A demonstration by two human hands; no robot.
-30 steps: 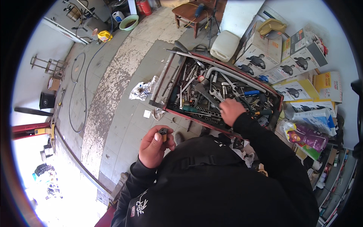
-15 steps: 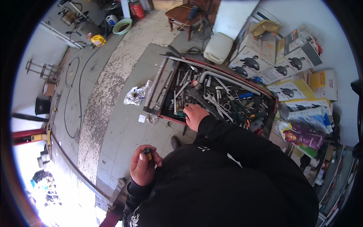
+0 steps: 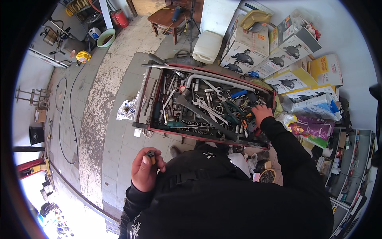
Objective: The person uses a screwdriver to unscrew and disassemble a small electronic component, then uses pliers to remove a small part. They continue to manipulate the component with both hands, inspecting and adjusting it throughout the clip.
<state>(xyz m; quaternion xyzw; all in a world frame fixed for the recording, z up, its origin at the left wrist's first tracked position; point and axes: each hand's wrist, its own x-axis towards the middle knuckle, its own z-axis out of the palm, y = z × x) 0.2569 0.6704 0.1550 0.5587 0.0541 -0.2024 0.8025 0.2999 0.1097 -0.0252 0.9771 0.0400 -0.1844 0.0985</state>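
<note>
My left hand is closed around a small black piece with a yellow-orange side, pinched between thumb and fingers; its exact kind is unclear. Farther off lies a red-edged tool drawer full of hand tools. Over its right end, my right hand reaches down among the tools, fingers slightly apart, with no held object visible. Orange-handled pliers lie beside it. Several open-end wrenches, a long dark bar, a bent grey pipe and a green-handled screwdriver also fill the drawer.
Behind the drawer stand a white jerrycan and a wooden chair. Cardboard boxes are stacked at the right, near a purple bag. A dark hose curves over the tiled floor at the left.
My right hand has moved from the drawer's near left part to its right end, uncovering the green-handled screwdriver. The view has shifted right. My left hand still holds the small black piece.
</note>
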